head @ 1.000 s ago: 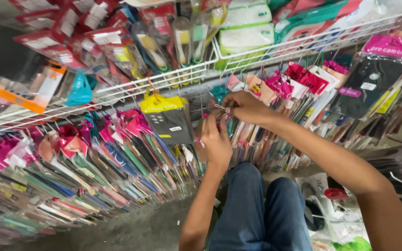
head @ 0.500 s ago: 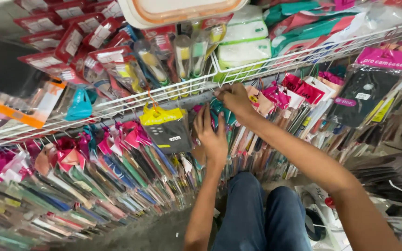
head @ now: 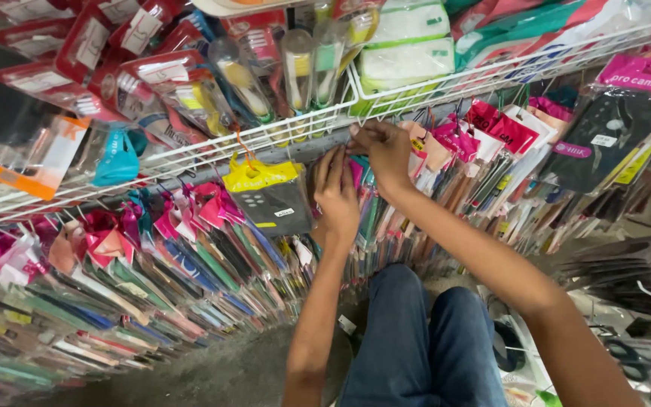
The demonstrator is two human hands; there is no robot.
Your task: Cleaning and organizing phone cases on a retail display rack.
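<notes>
Both hands are up at the wire rack. The left hand lies flat, fingers apart, on the hanging packets, just right of a yellow-topped packet. The right hand is pinched together at the rack's edge; what it grips I cannot tell. Jeans show below.

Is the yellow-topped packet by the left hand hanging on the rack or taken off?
Hanging. The yellow-topped packet dangles below the white wire rack, beside the left hand, which isn't gripping it.
</notes>
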